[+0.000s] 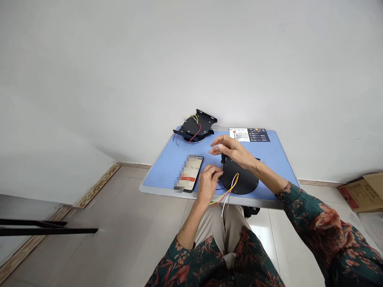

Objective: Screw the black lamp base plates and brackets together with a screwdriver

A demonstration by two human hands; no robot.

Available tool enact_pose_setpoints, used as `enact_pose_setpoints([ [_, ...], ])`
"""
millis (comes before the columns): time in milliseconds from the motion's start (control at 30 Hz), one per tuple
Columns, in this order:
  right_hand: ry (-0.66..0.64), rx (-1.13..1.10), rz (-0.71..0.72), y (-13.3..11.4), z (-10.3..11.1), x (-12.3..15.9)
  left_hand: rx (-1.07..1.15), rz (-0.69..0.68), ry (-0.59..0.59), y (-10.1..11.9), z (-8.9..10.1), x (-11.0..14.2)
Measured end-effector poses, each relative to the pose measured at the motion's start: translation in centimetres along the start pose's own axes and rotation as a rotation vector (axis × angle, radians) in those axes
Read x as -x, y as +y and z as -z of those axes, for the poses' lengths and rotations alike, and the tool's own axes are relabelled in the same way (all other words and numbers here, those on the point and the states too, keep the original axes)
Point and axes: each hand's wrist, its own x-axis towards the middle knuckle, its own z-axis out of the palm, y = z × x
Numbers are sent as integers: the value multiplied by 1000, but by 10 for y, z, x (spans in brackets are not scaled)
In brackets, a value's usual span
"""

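A round black disc-shaped part [243, 181] lies near the front edge of the blue table [167, 163]. Yellow, red and white wires [224, 195] come out of the part and hang over the table's edge. My left hand [208, 184] is closed in a pinch at the part's left rim, on something I cannot make out. My right hand [231, 149] hovers just above the part's far side with its fingers spread and nothing in them.
A second black assembly [196, 126] with red and yellow wires sits at the table's far left. A phone [191, 173] with a timer lies left of my hands. A printed instruction sheet [249, 134] lies at the back. A cardboard box [363, 191] is on the floor at right.
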Motion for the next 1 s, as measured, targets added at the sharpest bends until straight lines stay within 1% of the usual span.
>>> enact_pose_setpoints([
  [67, 94, -42, -36, 2, 0, -1, 8, 9, -12, -1, 0, 0],
  [167, 217, 56, -137, 7, -1, -3, -4, 7, -17, -1, 0, -1],
  [200, 225, 134, -167, 8, -2, -3, -9, 3, -15, -1, 0, -1],
  [267, 197, 375, -180, 7, -5, -2, -16, -1, -13, 0, 0, -1],
  [367, 203, 849, -109, 1, -11, 2, -22, -1, -10, 2, 1, 0],
  [400, 214, 971, -96, -1, -14, 4, -25, -1, -5, 3, 1, 0],
  [433, 213, 1049, -90, -3, -16, 5, -27, -2, 0, 3, 0, 0],
  [467, 188, 1082, -84, -5, -18, 6, -27, -3, 4, 3, 0, 1],
  [533, 88, 1033, -40, -8, -19, 6, -19, 3, 9, 2, 0, 1],
  [633, -36, 852, 54, -12, -15, 5, 7, 27, 7, 0, 0, 0],
  [667, -58, 785, 58, -14, -13, 4, 13, 30, 4, -1, 0, -1],
  [733, -100, 648, 21, -17, -8, 3, 18, 20, 0, -1, 0, -2],
  [800, -107, 570, -17, -19, -5, 4, 5, 2, -7, -1, 0, -3],
  [833, -93, 573, -20, -20, -5, 5, -10, -5, -7, -1, 0, -3],
  [1000, 13, 787, 97, -20, -14, 12, -131, -3, 22, 3, 0, -2],
])
